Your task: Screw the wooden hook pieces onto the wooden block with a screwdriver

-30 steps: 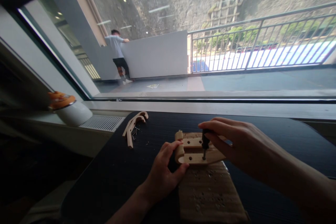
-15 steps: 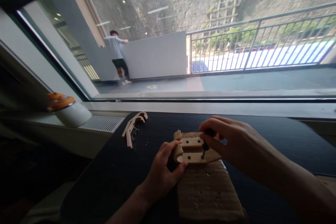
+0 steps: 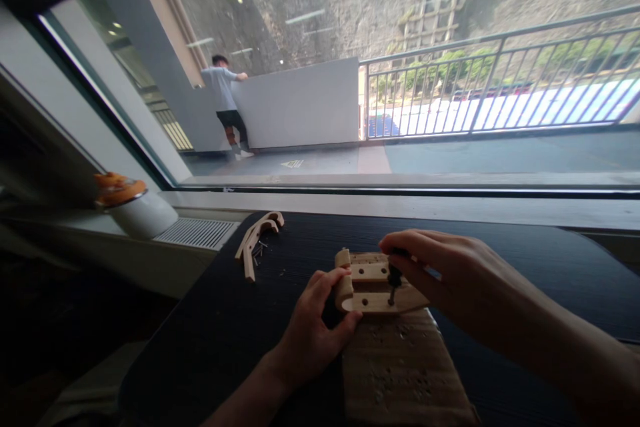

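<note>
My left hand (image 3: 317,323) grips the rounded left end of a pale wooden assembly (image 3: 376,304), thumb at its near edge and fingers over the top. Several drilled holes show in the assembly's flat strips. My right hand (image 3: 445,273) pinches the black handle of a screwdriver (image 3: 395,273) from above. It stands nearly upright, its tip down at a hole in the near strip; the screw head there is too small to make out. Under the assembly lies a worn brown board (image 3: 405,373) with a pitted surface. Part of the assembly's right end is hidden behind my right hand.
Two curved wooden pieces (image 3: 249,260) and several loose screws (image 3: 259,252) lie at the back left of the black table (image 3: 215,340). A white container with an orange top (image 3: 143,213) stands on the windowsill. Beyond the glass a person (image 3: 225,90) leans at a wall.
The whole view has shifted slightly. My right hand has changed its pose a little on the screwdriver, its back now turned more upward. My left hand keeps its hold on the wooden assembly.
</note>
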Demonstrator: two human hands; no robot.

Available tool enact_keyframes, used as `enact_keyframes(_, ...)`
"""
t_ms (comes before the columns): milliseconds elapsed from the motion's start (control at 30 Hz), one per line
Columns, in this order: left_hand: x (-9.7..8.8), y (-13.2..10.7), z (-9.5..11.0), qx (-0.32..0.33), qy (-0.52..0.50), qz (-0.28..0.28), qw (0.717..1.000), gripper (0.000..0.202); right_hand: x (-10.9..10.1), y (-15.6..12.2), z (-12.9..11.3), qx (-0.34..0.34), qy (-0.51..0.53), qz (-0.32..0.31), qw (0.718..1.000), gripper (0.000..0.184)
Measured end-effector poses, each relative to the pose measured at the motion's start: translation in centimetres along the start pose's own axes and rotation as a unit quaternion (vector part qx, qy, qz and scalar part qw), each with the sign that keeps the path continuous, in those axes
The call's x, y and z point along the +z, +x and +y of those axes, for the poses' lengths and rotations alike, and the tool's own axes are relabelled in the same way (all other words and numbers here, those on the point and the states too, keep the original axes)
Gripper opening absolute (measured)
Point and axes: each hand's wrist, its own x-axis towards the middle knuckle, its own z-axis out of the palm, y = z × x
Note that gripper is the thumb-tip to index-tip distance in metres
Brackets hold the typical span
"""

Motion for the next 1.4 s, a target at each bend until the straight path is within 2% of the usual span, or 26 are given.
enact_keyframes(433, 0.0, 0.0, 0.3, 0.002, -0.001, 0.000, 1.000, 0.049, -0.3, 0.3, -0.3, -0.008, -0.084, -0.006, 0.996, 0.025)
enact_keyframes(633, 0.1, 0.0, -0.1, 0.005, -0.005, 0.009, 1.000, 0.049, 0.1, -0.1, -0.4, -0.027, -0.016, -0.033, 0.999, 0.029)
enact_keyframes(733, 0.0, 0.0, -0.1, 0.003, -0.005, 0.004, 1.000, 0.049, 0.0, -0.4, -0.1, -0.032, 0.000, -0.022, 0.999, 0.031)
enact_keyframes(800, 0.0, -0.1, 0.0, 0.002, -0.005, 0.000, 1.000, 0.049, -0.2, -0.5, 0.2, -0.027, 0.006, -0.010, 1.000, 0.029)
enact_keyframes(1033, 0.0, 0.0, -0.1, 0.008, 0.000, 0.007, 1.000, 0.049, -1.0, -0.2, 0.3, 0.010, 0.036, -0.041, 0.998, 0.017)
enact_keyframes(1400, 0.0, 0.1, 0.0, 0.008, 0.005, 0.010, 1.000, 0.047, -0.4, 0.2, 0.0, 0.024, -0.087, -0.032, 0.995, 0.026)
